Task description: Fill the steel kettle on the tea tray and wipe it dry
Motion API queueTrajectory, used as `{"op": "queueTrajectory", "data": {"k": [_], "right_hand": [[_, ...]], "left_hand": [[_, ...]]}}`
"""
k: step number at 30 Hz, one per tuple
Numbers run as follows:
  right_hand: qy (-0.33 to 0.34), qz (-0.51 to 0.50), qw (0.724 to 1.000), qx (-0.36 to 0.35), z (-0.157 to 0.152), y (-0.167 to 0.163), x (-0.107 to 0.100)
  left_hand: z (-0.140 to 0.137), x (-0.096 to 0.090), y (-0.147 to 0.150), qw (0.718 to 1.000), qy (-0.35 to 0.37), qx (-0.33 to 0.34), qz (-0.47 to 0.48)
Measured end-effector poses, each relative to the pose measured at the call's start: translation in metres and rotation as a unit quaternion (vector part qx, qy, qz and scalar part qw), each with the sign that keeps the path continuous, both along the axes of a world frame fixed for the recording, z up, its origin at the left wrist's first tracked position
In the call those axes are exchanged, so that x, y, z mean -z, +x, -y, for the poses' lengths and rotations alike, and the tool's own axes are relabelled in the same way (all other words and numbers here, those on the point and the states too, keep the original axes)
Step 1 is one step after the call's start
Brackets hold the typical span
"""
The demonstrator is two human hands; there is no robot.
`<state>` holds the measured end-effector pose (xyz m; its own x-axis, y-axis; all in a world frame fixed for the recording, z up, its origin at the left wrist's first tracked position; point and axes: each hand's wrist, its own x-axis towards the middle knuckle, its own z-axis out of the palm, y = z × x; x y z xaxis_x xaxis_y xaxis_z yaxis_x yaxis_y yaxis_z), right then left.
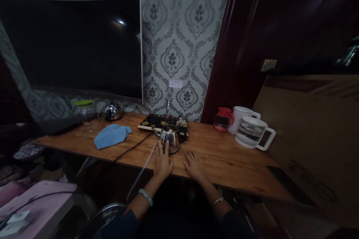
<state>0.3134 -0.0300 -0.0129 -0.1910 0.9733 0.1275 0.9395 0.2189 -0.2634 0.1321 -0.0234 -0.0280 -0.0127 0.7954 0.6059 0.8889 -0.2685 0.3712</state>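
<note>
A shiny metal kettle (173,139) without its lid stands near the front of the wooden table, its spout to the left. My left hand (162,162) reaches up to its front with two fingers stretched out, against or just before its side; exact contact is hard to make out. Flat on the table to the right of the kettle lies my right hand (193,163), fingers extended, holding nothing. Right behind the kettle is a black electric stove panel (153,120) with gold flowers, a thin metal spout rising from it.
A blue cloth (112,136), a glass jar with a green lid (84,110) and a round metal pot (112,111) are on the left. A red-lidded jug (223,119), a white pitcher (241,116) and a white-handled glass pot (251,133) stand right. A black cord (131,148) crosses the table.
</note>
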Motion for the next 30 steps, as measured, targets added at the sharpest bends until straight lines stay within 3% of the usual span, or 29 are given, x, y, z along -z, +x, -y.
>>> {"op": "queueTrajectory", "data": {"k": [30], "right_hand": [[0.015,-0.001,1.000,-0.002,0.0038,0.0006,-0.0023]], "left_hand": [[0.0039,-0.0054,0.0002,1.000,-0.001,0.010,-0.004]]}}
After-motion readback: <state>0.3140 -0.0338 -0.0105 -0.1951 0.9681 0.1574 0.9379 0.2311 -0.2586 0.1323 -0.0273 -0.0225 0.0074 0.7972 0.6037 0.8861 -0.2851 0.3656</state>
